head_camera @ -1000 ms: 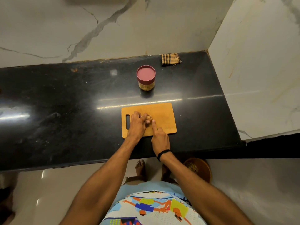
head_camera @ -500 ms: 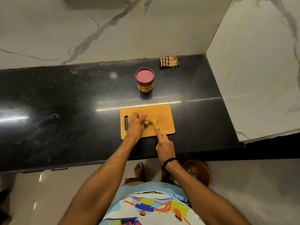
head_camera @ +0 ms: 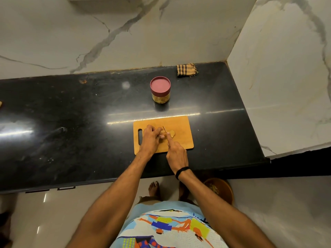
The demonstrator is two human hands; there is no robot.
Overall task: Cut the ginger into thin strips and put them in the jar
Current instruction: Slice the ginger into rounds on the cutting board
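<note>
On the glossy black counter [head_camera: 71, 122] in a marble-walled corner, the left hand [head_camera: 150, 138] holds the ginger [head_camera: 162, 136] down on the wooden board [head_camera: 180, 126]. The right hand [head_camera: 176, 154] grips what seems a small knife [head_camera: 164, 129] against it; the lidded jar [head_camera: 160, 90] stands behind.

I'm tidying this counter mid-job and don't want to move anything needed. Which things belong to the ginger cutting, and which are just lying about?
In use: ginger, cut slice, knife, cutting board, lidded jar.
Lying about: checked cloth, brown bowl on the floor.
</note>
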